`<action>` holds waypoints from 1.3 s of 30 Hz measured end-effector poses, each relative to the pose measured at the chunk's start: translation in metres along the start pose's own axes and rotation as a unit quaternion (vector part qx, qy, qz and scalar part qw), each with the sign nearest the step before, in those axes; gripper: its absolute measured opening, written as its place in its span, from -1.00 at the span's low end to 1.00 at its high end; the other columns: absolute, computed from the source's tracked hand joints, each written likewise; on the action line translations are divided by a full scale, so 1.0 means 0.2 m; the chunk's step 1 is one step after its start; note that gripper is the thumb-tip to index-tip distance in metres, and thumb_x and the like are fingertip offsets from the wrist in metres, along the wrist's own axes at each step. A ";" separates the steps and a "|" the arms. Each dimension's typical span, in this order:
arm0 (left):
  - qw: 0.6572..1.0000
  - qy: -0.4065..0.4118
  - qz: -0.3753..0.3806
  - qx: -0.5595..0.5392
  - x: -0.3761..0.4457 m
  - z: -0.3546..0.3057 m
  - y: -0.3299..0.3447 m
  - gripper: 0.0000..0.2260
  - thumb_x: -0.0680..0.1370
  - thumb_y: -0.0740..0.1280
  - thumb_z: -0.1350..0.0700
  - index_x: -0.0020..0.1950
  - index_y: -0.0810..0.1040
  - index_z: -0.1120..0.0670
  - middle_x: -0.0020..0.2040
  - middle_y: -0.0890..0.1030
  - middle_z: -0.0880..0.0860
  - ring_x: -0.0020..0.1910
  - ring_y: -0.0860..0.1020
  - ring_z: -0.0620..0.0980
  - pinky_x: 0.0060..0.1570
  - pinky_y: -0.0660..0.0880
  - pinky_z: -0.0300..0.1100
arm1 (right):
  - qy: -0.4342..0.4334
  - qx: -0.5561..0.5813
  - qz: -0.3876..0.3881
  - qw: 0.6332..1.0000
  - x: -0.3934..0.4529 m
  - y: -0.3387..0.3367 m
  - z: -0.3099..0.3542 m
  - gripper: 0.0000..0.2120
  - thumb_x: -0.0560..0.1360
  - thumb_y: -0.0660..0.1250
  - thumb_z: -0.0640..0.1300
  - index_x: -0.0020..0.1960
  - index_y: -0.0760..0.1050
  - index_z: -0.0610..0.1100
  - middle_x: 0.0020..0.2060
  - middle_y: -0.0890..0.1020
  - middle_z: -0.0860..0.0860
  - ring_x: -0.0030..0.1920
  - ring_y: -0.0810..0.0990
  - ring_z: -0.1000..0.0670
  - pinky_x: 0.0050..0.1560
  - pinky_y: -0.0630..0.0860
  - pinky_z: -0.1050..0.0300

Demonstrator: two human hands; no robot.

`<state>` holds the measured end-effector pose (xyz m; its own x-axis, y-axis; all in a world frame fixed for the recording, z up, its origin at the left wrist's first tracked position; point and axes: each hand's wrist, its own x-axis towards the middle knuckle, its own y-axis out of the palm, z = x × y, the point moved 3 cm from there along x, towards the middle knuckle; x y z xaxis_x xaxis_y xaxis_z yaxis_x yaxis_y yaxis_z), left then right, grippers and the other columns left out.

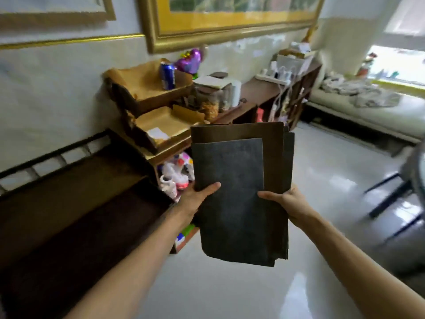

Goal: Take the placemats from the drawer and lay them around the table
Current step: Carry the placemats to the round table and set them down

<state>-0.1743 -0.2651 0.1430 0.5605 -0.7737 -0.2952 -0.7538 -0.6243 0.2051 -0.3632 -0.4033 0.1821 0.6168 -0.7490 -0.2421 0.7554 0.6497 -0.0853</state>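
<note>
Fingers of both hands are clamped on the placemats (pixel 232 194) — left hand (pixel 197 199) on the stack's left edge, right hand (pixel 291 204) on its right edge, thumbs on top, the other fingers hidden underneath. Two-sided pinch makes sense: the mats are thin and floppy, and the stack isn't squared up, so one hand would likely let it sag or fan out.

Stack is held out in the air, roughly flat, over the floor (pixel 230 291) and touching no furniture. A smaller grey mat lies on top; larger brown ones stick out past it on the far and right sides. How many there are I can't tell.

Left of the mats: cluttered shelves (pixel 161 125) with paper-lined trays and a blue can (pixel 167 75). A dark wooden unit sits lower left of the mats; whether that's the drawer is unclear. Right of the mats, at the frame edge, a blurred round rim on dark legs — possibly the table.

Judgement: mats are out and in transit, none laid yet. Next is getting to the tabletop, then freeing one hand to peel mats off.
</note>
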 end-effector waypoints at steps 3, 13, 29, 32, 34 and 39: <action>0.998 -0.008 0.009 0.055 0.01 0.12 0.31 -0.39 0.28 0.59 -0.09 0.26 0.53 0.05 0.19 0.62 -0.01 0.12 0.61 0.02 0.19 0.54 0.00 | 0.036 0.023 -0.099 0.994 -0.22 -0.26 -0.16 -0.77 0.40 0.47 -0.19 -0.04 0.47 0.00 -0.10 0.62 0.02 -0.11 0.62 0.04 0.00 0.58 0.05; 0.948 -0.073 0.239 0.196 -0.32 0.48 1.48 -0.34 0.31 0.55 -0.15 0.27 0.49 0.17 0.18 0.58 0.05 0.10 0.57 0.07 0.11 0.56 -0.06 | 0.086 0.086 -0.416 0.901 -1.14 -1.09 -0.52 -0.54 0.28 0.58 -0.20 0.14 0.55 -0.18 -0.04 0.67 -0.07 -0.06 0.67 -0.05 -0.07 0.63 0.04; 0.862 -0.123 0.415 0.262 -0.83 1.02 3.14 -0.43 0.27 0.58 -0.17 0.12 0.56 0.12 0.00 0.64 0.03 -0.04 0.63 0.01 -0.04 0.60 -0.08 | 0.085 0.101 -0.581 0.803 -1.95 -2.49 -0.91 -0.54 0.22 0.60 -0.24 0.09 0.57 -0.22 -0.03 0.67 -0.08 -0.05 0.65 -0.07 0.01 0.58 0.03; 0.867 -0.119 0.401 0.272 -0.75 1.06 3.32 -0.45 0.26 0.58 -0.17 0.09 0.59 0.12 -0.01 0.66 0.04 -0.04 0.65 0.03 0.05 0.60 -0.02 | 0.092 0.099 -0.568 0.812 -1.87 -2.70 -0.94 -0.51 0.21 0.60 -0.24 0.11 0.58 -0.22 0.00 0.67 -0.08 -0.04 0.65 -0.06 0.03 0.59 0.02; 0.868 -0.116 0.397 0.276 -0.66 1.07 3.45 -0.47 0.27 0.58 -0.17 0.07 0.60 0.12 -0.01 0.67 0.04 -0.04 0.66 0.03 0.07 0.60 -0.01 | 0.086 0.092 -0.558 0.820 -1.80 -2.83 -0.93 -0.52 0.24 0.59 -0.23 0.13 0.56 -0.20 -0.02 0.65 -0.04 -0.05 0.63 -0.02 -0.04 0.56 0.10; 0.863 -0.094 0.412 0.276 -0.41 1.10 3.85 -0.31 0.18 0.56 -0.29 0.14 0.60 0.12 0.04 0.68 0.05 -0.01 0.66 0.05 0.09 0.60 0.01 | 0.082 0.074 -0.564 0.818 -1.59 -3.21 -0.93 -0.47 0.27 0.59 -0.18 0.19 0.50 -0.17 0.03 0.61 -0.02 0.00 0.59 -0.02 -0.04 0.50 0.12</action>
<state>-0.8763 -0.6591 0.1198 -0.2712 -0.8674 -0.4172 -0.9476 0.3167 -0.0425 -1.0849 -0.5580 0.1346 -0.5212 -0.8252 -0.2178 0.8492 -0.4760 -0.2287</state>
